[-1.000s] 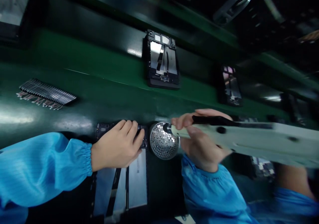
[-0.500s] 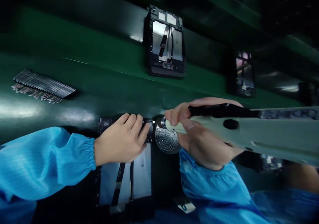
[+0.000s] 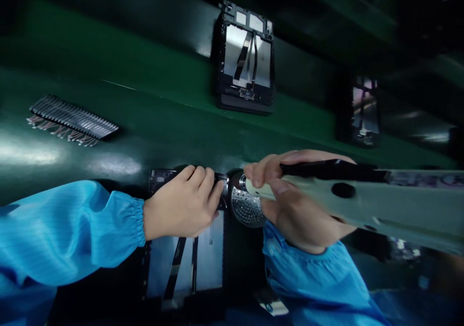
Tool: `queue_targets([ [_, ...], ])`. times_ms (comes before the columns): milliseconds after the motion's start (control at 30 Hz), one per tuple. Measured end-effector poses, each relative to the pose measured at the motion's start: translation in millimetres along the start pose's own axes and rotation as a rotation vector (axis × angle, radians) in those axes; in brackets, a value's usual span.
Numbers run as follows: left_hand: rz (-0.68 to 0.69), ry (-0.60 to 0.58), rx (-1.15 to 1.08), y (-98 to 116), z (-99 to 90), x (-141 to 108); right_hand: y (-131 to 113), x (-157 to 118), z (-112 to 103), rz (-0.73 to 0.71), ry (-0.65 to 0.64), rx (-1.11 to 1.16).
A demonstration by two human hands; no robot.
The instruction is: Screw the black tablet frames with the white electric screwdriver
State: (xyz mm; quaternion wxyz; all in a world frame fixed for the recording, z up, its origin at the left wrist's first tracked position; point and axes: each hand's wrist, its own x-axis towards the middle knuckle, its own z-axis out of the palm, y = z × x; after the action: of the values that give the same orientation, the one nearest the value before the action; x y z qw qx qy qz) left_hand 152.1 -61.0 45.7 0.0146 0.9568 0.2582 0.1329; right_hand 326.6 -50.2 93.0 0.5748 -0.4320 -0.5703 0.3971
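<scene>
My left hand [image 3: 184, 202] rests over the upper part of an open device [image 3: 210, 263] with a silver plate and dark ribbon strips. Its fingers are bent and pressed together at the device's top edge; what they hold, if anything, is hidden. A pale green power screwdriver [image 3: 377, 205] is wrapped in my right hand [image 3: 300, 195]. The driver's tip end lies over a round metal dish [image 3: 246, 210] with a dotted surface, just right of the device.
A row of parts with thin wires [image 3: 74, 118] lies at the left. Another open device [image 3: 246, 60] stands on the green strip at the top centre, and a further one [image 3: 364, 111] at the right. A small label [image 3: 273, 306] is near the bottom.
The whole view has shifted slightly, so most things appear a little further right. Both hands keep nearly the same places over the device and the dish.
</scene>
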Motion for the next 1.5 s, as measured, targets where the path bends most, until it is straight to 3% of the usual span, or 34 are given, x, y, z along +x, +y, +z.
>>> queue_targets([
  [400, 0.007, 0.003, 0.014, -0.1, -0.1, 1.3, 5.3, 2.4, 3.8, 0.019, 0.038, 0.060],
  [500, 0.010, 0.011, 0.011, -1.1, 0.0, -0.2, 4.6, -0.4, -5.8, -0.005, 0.044, 0.045],
  [700, 0.031, -0.002, -0.001, -2.3, -0.1, -1.8, 3.9, -9.4, -35.5, -0.065, 0.215, 0.019],
  [900, 0.016, -0.002, -0.013, -2.6, 0.2, -0.7, 15.2, -13.0, -28.3, -0.053, 0.125, 0.043],
  [1500, 0.014, 0.024, -0.017, -2.4, 0.3, -1.4, 17.9, -12.5, -23.2, -0.043, 0.110, 0.059],
])
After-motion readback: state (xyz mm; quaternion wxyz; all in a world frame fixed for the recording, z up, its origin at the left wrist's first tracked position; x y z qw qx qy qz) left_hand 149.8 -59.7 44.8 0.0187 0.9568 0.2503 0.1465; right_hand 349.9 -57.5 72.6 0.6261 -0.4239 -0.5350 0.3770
